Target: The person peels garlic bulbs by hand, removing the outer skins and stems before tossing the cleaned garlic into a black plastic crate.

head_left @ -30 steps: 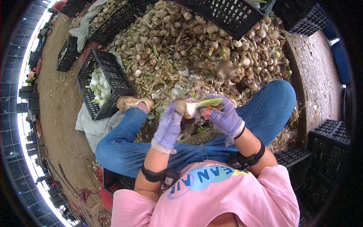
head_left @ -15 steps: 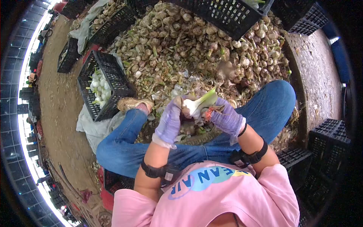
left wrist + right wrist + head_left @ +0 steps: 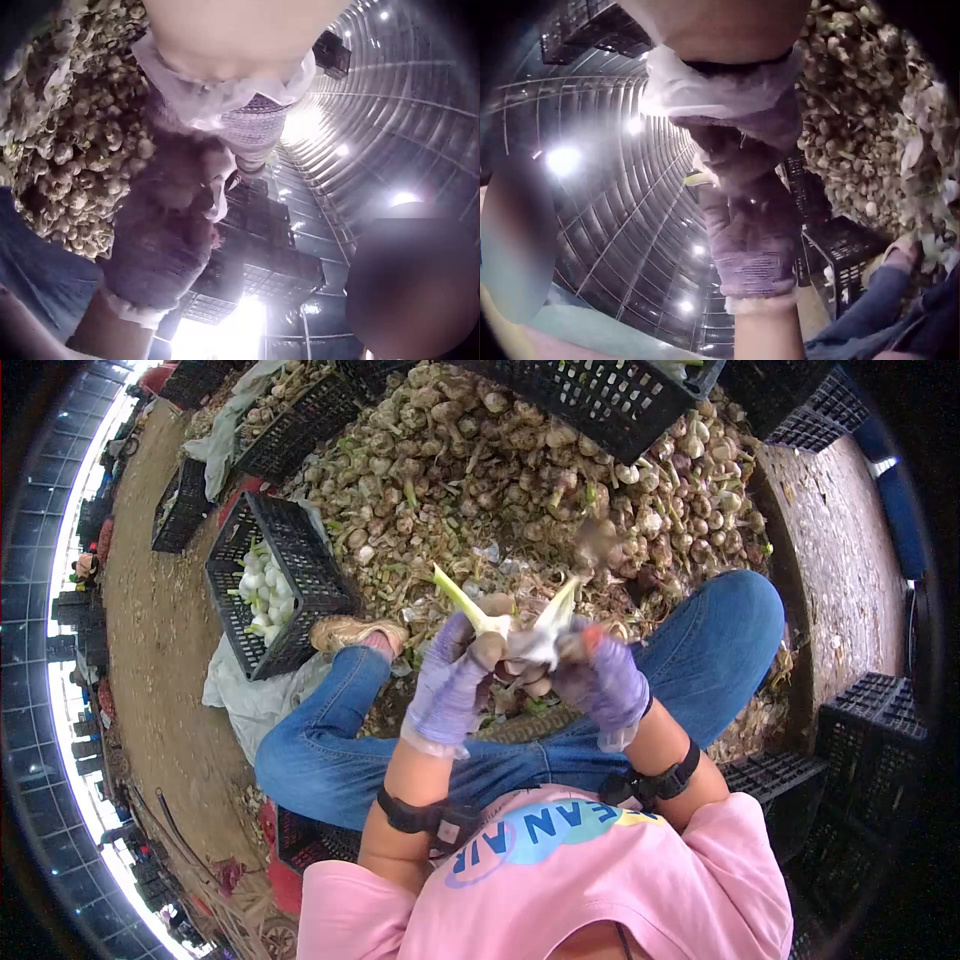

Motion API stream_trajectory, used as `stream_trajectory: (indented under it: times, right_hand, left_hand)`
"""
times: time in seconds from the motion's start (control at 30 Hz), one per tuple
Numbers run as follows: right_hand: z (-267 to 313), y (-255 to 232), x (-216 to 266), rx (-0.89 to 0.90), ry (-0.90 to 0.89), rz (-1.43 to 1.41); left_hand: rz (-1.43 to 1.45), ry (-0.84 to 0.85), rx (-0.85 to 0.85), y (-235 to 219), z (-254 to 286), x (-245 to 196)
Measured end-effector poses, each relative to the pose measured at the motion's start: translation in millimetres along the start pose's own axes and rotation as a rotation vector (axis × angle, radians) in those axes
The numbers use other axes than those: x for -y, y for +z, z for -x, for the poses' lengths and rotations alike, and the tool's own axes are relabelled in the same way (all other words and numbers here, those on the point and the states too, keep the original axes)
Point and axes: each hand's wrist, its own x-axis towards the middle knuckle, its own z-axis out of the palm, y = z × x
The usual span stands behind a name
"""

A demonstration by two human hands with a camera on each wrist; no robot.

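Note:
Both hands wear purple knit gloves over clear plastic ones and meet in front of the lap. In the head view my left hand [image 3: 445, 675] pinches a pale green strip of garlic leaf [image 3: 458, 595] that points up and left. My right hand [image 3: 600, 680] grips a garlic bulb [image 3: 537, 647], blurred and white, with its green-white stem [image 3: 560, 603] upward. A red-orange patch [image 3: 593, 637] shows at the right fingers. In the right wrist view, a bit of green stem [image 3: 697, 179] sticks out beside the dark gloved fingers, which hide most of the bulb.
A large heap of unpeeled garlic [image 3: 450, 450] lies ahead, with peelings before it. A black crate [image 3: 325, 595] with cleaned white garlic [image 3: 265, 595] stands at left. Another black crate [image 3: 600, 410] sits on the heap, and stacked crates [image 3: 870, 730] stand at right.
The leaf strip has come away leftward from the garlic stem with my left hand. The bulb stays in my right hand, its stem now tilted more upright.

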Motion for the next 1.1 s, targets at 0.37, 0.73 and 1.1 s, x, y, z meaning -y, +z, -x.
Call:
stream_trajectory:
  times: [0.37, 0.73, 1.1]
  right_hand:
    - [3.8, 5.6, 9.1, -0.047, 0.018, 0.004]
    - [-4.1, 16.9, 19.2, -0.266, -0.207, 1.129]
    - [-27.1, -20.7, 24.6, -0.389, -0.200, 0.389]
  left_hand:
    - [-0.280, 0.116, -0.151, -20.1, 1.7, 0.5]
    - [-0.170, 0.350, -0.247, -12.1, 7.1, -0.2]
    - [-0.040, 0.346, -0.163, -17.6, -1.5, 5.6]
